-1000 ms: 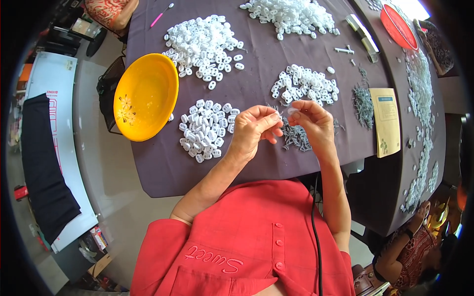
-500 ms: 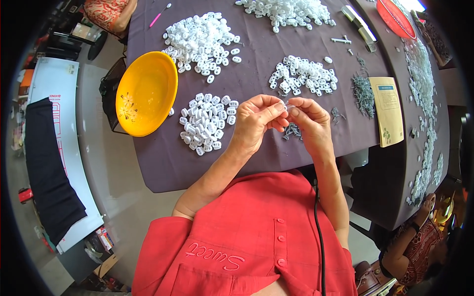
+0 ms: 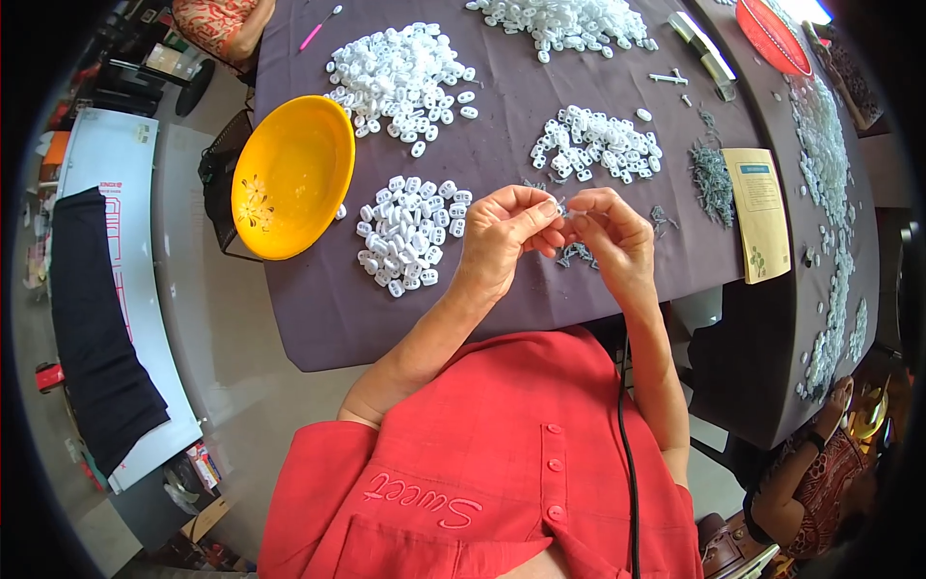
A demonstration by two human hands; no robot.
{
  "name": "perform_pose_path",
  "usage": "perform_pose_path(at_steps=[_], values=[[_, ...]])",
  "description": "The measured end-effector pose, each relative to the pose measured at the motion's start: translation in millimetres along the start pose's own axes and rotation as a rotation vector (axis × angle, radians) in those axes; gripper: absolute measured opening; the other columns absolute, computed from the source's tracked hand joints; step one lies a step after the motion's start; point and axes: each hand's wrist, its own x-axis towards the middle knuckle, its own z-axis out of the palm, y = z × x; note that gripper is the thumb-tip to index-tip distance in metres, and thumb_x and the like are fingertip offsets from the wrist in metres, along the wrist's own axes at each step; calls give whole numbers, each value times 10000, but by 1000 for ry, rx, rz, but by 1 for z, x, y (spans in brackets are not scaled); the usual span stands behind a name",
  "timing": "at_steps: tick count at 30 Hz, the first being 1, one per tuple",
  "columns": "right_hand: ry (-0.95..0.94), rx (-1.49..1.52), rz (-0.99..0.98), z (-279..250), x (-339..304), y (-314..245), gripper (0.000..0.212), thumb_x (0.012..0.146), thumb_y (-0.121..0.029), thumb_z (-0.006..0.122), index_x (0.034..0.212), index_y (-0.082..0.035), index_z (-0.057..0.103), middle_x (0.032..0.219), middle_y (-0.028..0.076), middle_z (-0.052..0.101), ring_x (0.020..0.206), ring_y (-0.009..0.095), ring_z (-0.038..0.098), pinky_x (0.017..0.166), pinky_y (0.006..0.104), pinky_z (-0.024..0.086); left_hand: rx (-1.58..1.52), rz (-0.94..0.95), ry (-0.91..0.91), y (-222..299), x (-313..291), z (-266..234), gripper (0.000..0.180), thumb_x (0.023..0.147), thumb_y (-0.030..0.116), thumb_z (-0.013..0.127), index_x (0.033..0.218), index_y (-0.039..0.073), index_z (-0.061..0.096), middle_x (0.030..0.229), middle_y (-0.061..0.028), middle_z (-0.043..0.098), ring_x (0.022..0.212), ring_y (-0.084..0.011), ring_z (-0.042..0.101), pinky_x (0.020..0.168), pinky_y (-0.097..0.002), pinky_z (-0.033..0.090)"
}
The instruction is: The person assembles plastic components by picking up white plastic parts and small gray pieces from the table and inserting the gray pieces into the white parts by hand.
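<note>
Above the near part of the table, my left hand (image 3: 497,236) and my right hand (image 3: 620,241) meet fingertip to fingertip. Both pinch at a tiny whitish piece (image 3: 564,208), mostly covered by the fingers, so its exact kind is hard to make out. To the left of my left hand lies a heap of white oval two-hole plastic pieces (image 3: 410,232). Beyond my hands is a pile of smaller white two-hole pieces (image 3: 600,140). Small grey spring-like bits (image 3: 579,255) lie partly hidden under my right hand, with others (image 3: 663,219) beside it.
A yellow bowl (image 3: 289,183) sits at the table's left edge. Bigger white heaps (image 3: 395,72) (image 3: 569,24) lie farther back. Right of my hands are a grey heap (image 3: 712,183), a tan packet (image 3: 756,217) and a white plastic tool (image 3: 667,78). Other people sit around the tables.
The two hands stay pinched together, with the right fingertips slightly shifted around the tiny piece. The view has drifted a little, so the table's left side appears slightly farther right.
</note>
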Motion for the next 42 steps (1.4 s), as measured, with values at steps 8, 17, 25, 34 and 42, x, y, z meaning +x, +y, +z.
perform_pose_path(at_steps=[8,17,25,34,42], values=[[70,-97,109,-1,2,-5,173,869,23,511,1023,30,590,879,63,597,771,106,607,666,239,505,35,13,16,-3,-2,-3,104,836,72,598,909,-2,597,753,-104,647,585,-148,618,499,-245,487],[160,52,141,1,3,-7,172,869,-64,562,1011,15,619,772,49,617,711,124,630,626,225,521,225,75,33,-4,-2,4,113,836,95,605,885,-7,605,746,-85,647,574,-119,600,495,-227,475],[164,22,74,6,3,-8,152,853,-37,578,984,25,620,807,65,637,693,127,632,614,232,526,330,106,40,-1,-3,9,118,841,110,604,878,-3,612,735,-65,648,574,-97,590,490,-211,463],[152,-67,45,6,3,-3,161,833,-13,600,988,22,626,809,46,642,701,97,612,642,218,514,408,121,37,3,-4,12,124,844,121,612,873,2,629,729,-45,653,524,-45,532,451,-179,414],[121,-104,-44,11,2,4,211,824,44,585,1029,13,621,867,26,622,764,81,594,669,209,505,200,69,22,-4,1,4,123,849,105,598,884,-8,631,745,-68,659,541,-91,580,455,-194,448]])
